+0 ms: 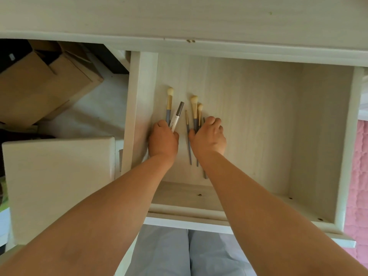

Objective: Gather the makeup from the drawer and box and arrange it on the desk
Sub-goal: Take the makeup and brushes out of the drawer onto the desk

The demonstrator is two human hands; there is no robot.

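Observation:
Both my hands reach into the open pale wooden drawer (pixel 322 136) under the desk top (pixel 179 16). My left hand (pixel 163 141) grips a blue-handled makeup brush (pixel 169 102) and a white tube with a grey cap (pixel 177 115) near the drawer's left wall. My right hand (pixel 209 137) curls round two cream-tipped brushes (pixel 194 108) whose heads point away from me. A thin brush (pixel 188 134) lies loose on the drawer floor between my hands. Another thin handle (pixel 204 174) sticks out below my right wrist.
The drawer's right half holds nothing visible. A white stool or box top (pixel 59 186) stands at the left. Brown cardboard boxes (pixel 39 82) sit under the desk at far left. A pink quilted cloth (pixel 358 176) is at the right edge. My grey trousers (pixel 185 253) show below.

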